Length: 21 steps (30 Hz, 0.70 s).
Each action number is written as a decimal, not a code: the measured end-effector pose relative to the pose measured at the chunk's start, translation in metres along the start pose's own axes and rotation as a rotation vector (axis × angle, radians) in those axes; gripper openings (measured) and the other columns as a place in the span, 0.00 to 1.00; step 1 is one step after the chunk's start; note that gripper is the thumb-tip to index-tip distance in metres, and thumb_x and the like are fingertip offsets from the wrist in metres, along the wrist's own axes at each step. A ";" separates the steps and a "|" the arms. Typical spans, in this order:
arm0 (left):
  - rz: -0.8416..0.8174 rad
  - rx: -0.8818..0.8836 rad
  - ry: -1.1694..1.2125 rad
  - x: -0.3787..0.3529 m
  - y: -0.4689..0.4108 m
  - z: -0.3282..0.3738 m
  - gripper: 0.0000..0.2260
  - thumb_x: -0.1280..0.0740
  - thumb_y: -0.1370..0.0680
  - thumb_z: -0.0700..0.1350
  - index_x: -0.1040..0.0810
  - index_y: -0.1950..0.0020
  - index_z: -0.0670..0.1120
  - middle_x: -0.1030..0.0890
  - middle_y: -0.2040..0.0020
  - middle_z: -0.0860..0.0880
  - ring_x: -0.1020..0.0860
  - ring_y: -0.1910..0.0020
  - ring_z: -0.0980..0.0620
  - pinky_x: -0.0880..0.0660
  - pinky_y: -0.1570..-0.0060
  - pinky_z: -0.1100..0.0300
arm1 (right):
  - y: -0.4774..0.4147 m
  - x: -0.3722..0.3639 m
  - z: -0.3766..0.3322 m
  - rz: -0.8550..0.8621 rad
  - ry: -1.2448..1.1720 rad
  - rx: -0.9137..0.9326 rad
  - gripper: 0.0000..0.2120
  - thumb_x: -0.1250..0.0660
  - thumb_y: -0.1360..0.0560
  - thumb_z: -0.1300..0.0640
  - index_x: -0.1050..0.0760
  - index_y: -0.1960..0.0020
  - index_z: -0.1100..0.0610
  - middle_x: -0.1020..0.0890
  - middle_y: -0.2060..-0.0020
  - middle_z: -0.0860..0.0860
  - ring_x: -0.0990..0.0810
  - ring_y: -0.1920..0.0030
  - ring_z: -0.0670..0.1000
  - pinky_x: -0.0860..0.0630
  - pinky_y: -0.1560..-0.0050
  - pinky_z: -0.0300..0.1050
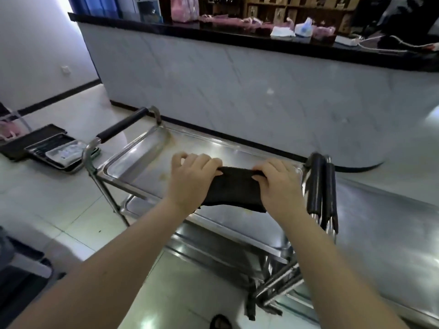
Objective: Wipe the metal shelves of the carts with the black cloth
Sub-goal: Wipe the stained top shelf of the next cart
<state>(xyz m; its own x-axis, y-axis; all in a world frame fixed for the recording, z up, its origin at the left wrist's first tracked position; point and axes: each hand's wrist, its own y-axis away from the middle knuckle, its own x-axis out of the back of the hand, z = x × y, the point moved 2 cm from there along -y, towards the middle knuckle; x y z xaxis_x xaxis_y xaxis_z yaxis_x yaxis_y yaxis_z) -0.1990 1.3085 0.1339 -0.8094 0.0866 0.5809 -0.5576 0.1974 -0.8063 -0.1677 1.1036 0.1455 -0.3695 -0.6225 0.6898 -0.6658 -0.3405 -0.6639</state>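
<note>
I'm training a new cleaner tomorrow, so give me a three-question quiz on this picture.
1. True or false: only one hand holds the cloth.
2. The cloth is held over which shelf of the cart? A) top B) bottom C) neither
3. Fill in: the stacked trays lie on the ____.
Key: 1 false, the left hand and right hand both grip it. 2 A, the top shelf. 3 floor.

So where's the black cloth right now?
The black cloth is mid-picture in the head view, held between the left hand and right hand, over the cart's top shelf.
</note>
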 end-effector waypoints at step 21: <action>-0.273 0.203 0.610 -0.168 -0.108 -0.066 0.09 0.38 0.23 0.53 0.20 0.53 0.53 0.20 0.56 0.56 0.23 0.56 0.51 0.37 0.49 0.52 | -0.111 -0.087 0.086 0.014 -0.037 -0.448 0.08 0.34 0.25 0.65 0.20 0.51 0.56 0.22 0.54 0.47 0.24 0.51 0.50 0.29 0.45 0.40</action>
<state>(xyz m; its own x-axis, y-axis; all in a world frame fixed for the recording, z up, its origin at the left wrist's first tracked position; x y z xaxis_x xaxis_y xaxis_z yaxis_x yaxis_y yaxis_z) 0.0091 1.3368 0.1311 -0.4199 0.6048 0.6767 -0.7982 0.1087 -0.5925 -0.0064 1.1353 0.1341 -0.3623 -0.6522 0.6659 -0.8791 0.0017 -0.4766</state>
